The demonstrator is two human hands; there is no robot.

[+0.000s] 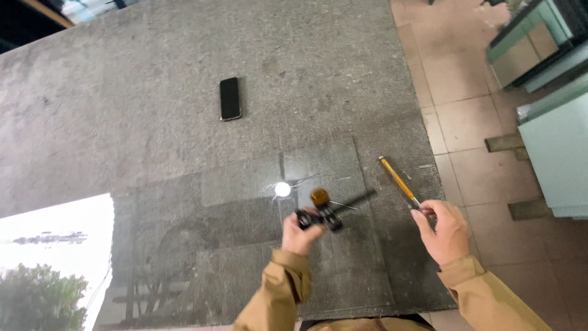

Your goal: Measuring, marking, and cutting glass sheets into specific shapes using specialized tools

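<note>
My left hand [301,232] is closed around a small black gadget [320,218] with an amber knob on top and thin wires sticking out, holding it just above the polished grey stone table [153,122], close to the near edge. My right hand [442,228] is clamped on the handle end of a yellow-handled screwdriver [398,181], whose other end points away toward the table's right edge. The two hands are apart, with bare stone between them. A black phone [230,98] lies flat farther out toward the middle of the table, well apart from both hands. The floor [465,122] to the right is tiled.
</note>
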